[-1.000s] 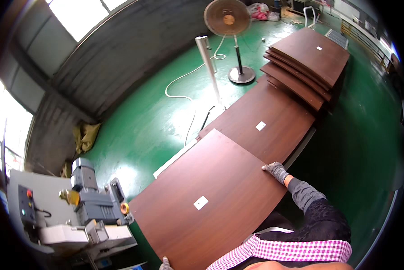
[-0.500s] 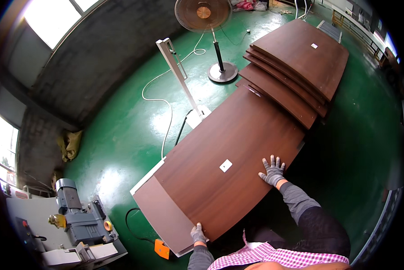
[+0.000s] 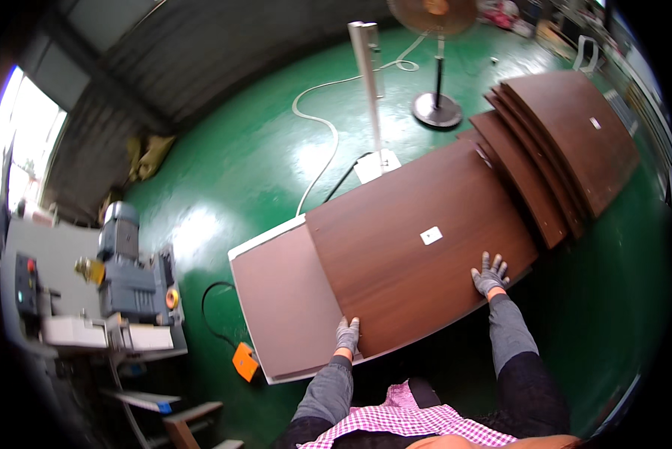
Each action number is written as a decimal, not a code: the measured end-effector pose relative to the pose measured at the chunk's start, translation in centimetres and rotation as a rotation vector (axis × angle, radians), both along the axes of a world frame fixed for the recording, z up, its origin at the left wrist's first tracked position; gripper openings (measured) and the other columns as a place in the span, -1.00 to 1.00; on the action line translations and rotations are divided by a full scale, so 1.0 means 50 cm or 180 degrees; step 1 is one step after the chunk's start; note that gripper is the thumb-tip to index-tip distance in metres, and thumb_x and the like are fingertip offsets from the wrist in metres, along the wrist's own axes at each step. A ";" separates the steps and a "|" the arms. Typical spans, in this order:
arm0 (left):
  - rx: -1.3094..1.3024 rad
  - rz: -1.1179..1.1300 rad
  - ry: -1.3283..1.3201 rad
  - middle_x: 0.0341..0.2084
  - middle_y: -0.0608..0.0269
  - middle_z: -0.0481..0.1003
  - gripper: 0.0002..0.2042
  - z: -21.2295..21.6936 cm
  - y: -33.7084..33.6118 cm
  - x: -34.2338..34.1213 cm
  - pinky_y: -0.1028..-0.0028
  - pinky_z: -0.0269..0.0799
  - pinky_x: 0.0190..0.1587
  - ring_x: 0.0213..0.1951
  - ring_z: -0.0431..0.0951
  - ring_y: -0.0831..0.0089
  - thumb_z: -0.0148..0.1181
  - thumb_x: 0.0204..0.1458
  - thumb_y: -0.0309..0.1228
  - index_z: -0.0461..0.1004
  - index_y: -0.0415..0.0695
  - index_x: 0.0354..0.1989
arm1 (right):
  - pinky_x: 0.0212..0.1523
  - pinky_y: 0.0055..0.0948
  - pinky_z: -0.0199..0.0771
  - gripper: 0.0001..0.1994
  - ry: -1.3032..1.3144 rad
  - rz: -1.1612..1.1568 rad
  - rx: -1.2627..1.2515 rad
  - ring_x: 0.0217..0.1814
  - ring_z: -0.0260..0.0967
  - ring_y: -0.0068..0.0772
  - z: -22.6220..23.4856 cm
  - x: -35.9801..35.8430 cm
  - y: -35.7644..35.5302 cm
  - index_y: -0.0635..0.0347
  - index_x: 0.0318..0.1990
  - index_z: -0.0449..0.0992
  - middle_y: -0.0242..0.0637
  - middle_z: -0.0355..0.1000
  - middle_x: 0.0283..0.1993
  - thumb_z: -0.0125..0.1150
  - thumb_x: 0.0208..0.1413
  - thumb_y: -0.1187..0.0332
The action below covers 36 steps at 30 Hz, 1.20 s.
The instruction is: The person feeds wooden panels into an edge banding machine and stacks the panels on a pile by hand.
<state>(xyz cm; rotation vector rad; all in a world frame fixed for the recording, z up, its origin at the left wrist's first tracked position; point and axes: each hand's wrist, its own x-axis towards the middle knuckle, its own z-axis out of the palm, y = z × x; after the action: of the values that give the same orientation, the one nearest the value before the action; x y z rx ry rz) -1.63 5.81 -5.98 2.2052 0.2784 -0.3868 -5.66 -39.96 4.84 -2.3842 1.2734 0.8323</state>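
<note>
— Where is the board (image 3: 410, 269)?
— Flat on the table (image 3: 283, 299), leaving a dull pinkish-brown stretch bare at the left. It is smooth, dark brown and wood-grained, its near edge gently curved, with a white label (image 3: 431, 236) around the middle.
— And the hands?
— The right hand (image 3: 490, 275), in a gray knit glove (image 3: 488, 283), is spread on top by the near edge, gripping nothing. The left hand (image 3: 347, 334), gloved alike, touches the near left corner; I can't tell whether it pinches the edge.
— What's hard to make out?
— The board's right end, by a stack (image 3: 575, 142) of similar boards fanned like steps. The fan's (image 3: 434, 13) round head is cut off above, and the metal machine (image 3: 130, 288) at left fades into the dark rim.
</note>
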 end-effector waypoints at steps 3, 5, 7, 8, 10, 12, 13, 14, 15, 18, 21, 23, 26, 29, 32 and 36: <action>-0.0214 -0.0248 0.0255 -0.05 -0.11 0.51 -0.56 0.094 -0.011 -0.009 0.29 0.42 0.03 -0.01 0.52 0.12 0.15 0.09 -0.28 0.39 -0.27 0.10 | 0.41 0.18 -0.34 -0.13 0.0299 -0.0232 0.0026 0.56 -0.71 0.05 -0.009 -0.052 0.066 -0.29 0.44 -0.49 -0.22 -0.68 0.54 -0.10 0.16 -0.22; -0.0400 -0.0636 0.0340 -0.01 -0.11 0.49 -0.55 -0.008 0.059 -0.080 0.30 0.36 0.12 0.05 0.49 0.14 0.15 0.09 -0.26 0.39 -0.26 0.11 | 0.44 0.08 -0.31 -0.05 0.0404 0.0208 -0.0161 0.56 -0.67 0.08 -0.045 -0.074 0.135 -0.06 0.45 -0.48 -0.10 -0.65 0.53 -0.07 0.13 -0.23; -0.0791 -0.0762 0.0840 -0.07 -0.06 0.52 -0.56 -0.046 0.138 -0.178 0.29 0.41 0.04 -0.04 0.52 0.16 0.14 0.10 -0.23 0.41 -0.24 0.10 | 0.44 0.04 -0.33 -0.04 0.0130 0.0589 -0.0120 0.56 -0.62 0.03 -0.013 -0.086 0.257 0.04 0.45 -0.42 -0.06 -0.56 0.53 -0.01 0.11 -0.20; -0.1170 -0.0663 0.1181 -0.16 -0.01 0.56 -0.58 -0.088 0.182 -0.224 0.28 0.48 -0.07 -0.15 0.57 0.17 0.13 0.11 -0.21 0.42 -0.22 0.08 | 0.44 0.01 -0.34 -0.04 0.0110 0.0760 -0.0148 0.57 -0.61 -0.02 -0.018 -0.104 0.314 0.08 0.45 -0.41 -0.05 -0.55 0.53 0.01 0.12 -0.17; -0.1383 -0.0666 0.2024 -0.42 0.16 0.55 -0.63 0.000 0.279 -0.276 0.30 0.48 -0.38 -0.45 0.53 0.29 0.09 0.14 -0.19 0.45 -0.18 0.01 | 0.45 -0.04 -0.30 -0.07 0.0105 0.0712 -0.0168 0.57 -0.58 -0.11 -0.028 -0.155 0.429 0.15 0.44 -0.36 -0.05 -0.49 0.53 0.02 0.13 -0.12; -0.1011 -0.0377 0.2039 -0.59 0.29 0.44 -0.66 0.019 0.417 -0.363 0.36 0.34 -0.57 -0.63 0.37 0.42 0.06 0.15 -0.16 0.49 -0.16 -0.09 | 0.44 -0.07 -0.23 0.05 0.0068 0.0802 -0.0078 0.57 -0.49 -0.14 0.022 -0.182 0.597 0.20 0.43 -0.40 -0.02 -0.42 0.51 0.24 -0.01 0.02; -0.0914 -0.0299 0.1988 -0.55 0.25 0.48 -0.68 0.043 0.497 -0.384 0.32 0.39 -0.53 -0.58 0.44 0.36 0.06 0.13 -0.18 0.51 -0.15 -0.11 | 0.45 -0.06 -0.24 0.10 -0.0006 0.0886 -0.0209 0.56 -0.37 -0.13 -0.032 -0.222 0.644 0.20 0.42 -0.42 0.00 -0.29 0.49 0.31 -0.08 0.09; -0.0801 -0.0169 0.1922 -0.52 0.21 0.52 -0.70 0.055 0.589 -0.419 0.28 0.44 -0.48 -0.54 0.52 0.29 0.06 0.12 -0.20 0.53 -0.13 -0.13 | 0.43 0.00 -0.18 -0.01 -0.0083 0.0966 0.0146 0.51 -0.16 -0.09 -0.016 -0.240 0.717 0.24 0.42 -0.25 0.03 -0.07 0.44 0.25 -0.06 0.07; -0.0454 -0.0664 0.1181 -0.46 0.17 0.56 -0.71 0.059 0.673 -0.434 0.25 0.49 -0.43 -0.46 0.57 0.24 0.07 0.09 -0.22 0.54 -0.12 -0.14 | 0.40 -0.04 -0.04 -0.23 0.0215 0.1275 0.0671 0.40 0.09 -0.04 -0.060 -0.261 0.729 0.25 0.31 0.16 0.03 0.24 0.28 0.18 -0.04 0.03; 0.1762 -0.2012 0.0745 -0.23 0.07 0.58 -0.72 0.041 0.990 -0.503 0.20 0.55 -0.20 -0.20 0.61 0.14 0.11 0.02 -0.26 0.57 -0.08 -0.13 | 0.25 -0.22 0.24 -0.53 0.0782 0.2874 0.1429 0.20 0.33 -0.07 -0.234 -0.210 0.919 0.20 0.05 0.49 -0.03 0.45 0.07 0.06 0.08 0.08; 0.0661 0.0817 0.1950 -0.35 0.19 0.56 -0.83 0.034 1.268 -0.624 0.30 0.48 -0.32 -0.30 0.58 0.24 -0.02 0.10 -0.29 0.52 0.00 -0.34 | 0.16 -0.28 0.32 -0.59 0.0703 0.3227 0.1741 0.11 0.39 -0.18 -0.105 -0.140 1.171 0.19 0.02 0.51 -0.11 0.48 0.02 0.04 0.14 0.13; 0.0573 0.1692 0.1512 -0.30 0.10 0.58 -0.83 0.028 1.400 -0.705 0.21 0.52 -0.22 -0.25 0.59 0.13 0.05 0.09 -0.32 0.53 0.04 -0.20 | 0.10 -0.32 0.37 -0.63 0.0647 0.3462 0.1951 0.05 0.43 -0.25 -0.046 -0.115 1.306 0.18 0.01 0.52 -0.15 0.51 -0.02 0.03 0.17 0.15; -0.1318 0.3951 0.0409 -0.38 0.17 0.55 -0.88 0.105 1.496 -0.742 0.25 0.51 -0.36 -0.41 0.56 0.21 0.12 0.11 -0.36 0.45 0.06 -0.18 | 0.01 -0.37 0.45 -0.68 0.0468 0.3622 0.2297 -0.03 0.49 -0.36 -0.014 -0.088 1.407 0.17 -0.02 0.53 -0.23 0.54 -0.07 0.01 0.23 0.19; -0.2758 0.5376 -0.0641 -0.44 0.23 0.50 -0.88 0.163 1.558 -0.763 0.25 0.51 -0.47 -0.53 0.52 0.33 0.15 0.15 -0.34 0.38 0.07 -0.19 | -0.09 -0.34 0.43 -0.65 0.0384 0.3411 0.3169 -0.16 0.43 -0.37 -0.032 -0.038 1.463 0.17 0.03 0.51 -0.32 0.51 -0.16 0.07 0.21 0.16; -0.2966 0.5852 -0.1143 -0.37 0.20 0.52 -0.83 0.211 1.560 -0.788 0.22 0.53 -0.40 -0.46 0.54 0.29 0.16 0.15 -0.30 0.37 0.06 -0.12 | -0.11 -0.36 0.41 -0.62 0.0775 0.2898 0.2849 -0.18 0.43 -0.38 0.087 -0.067 1.570 0.22 0.03 0.50 -0.34 0.51 -0.15 0.12 0.18 0.16; -0.3054 0.5721 -0.1376 -0.19 0.17 0.51 -0.69 0.255 1.619 -0.791 0.14 0.52 -0.21 -0.26 0.56 0.23 0.18 0.13 -0.16 0.33 0.10 -0.01 | 0.03 -0.38 0.37 -0.60 0.0767 0.3589 0.3017 -0.05 0.45 -0.33 0.017 -0.077 1.607 0.21 0.03 0.50 -0.26 0.54 -0.09 0.06 0.19 0.12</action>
<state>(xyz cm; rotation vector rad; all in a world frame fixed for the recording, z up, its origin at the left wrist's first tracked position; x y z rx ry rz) -41.18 86.76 6.77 0.4907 1.2811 0.7892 -9.52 40.38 5.69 -1.9894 -0.5610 1.5490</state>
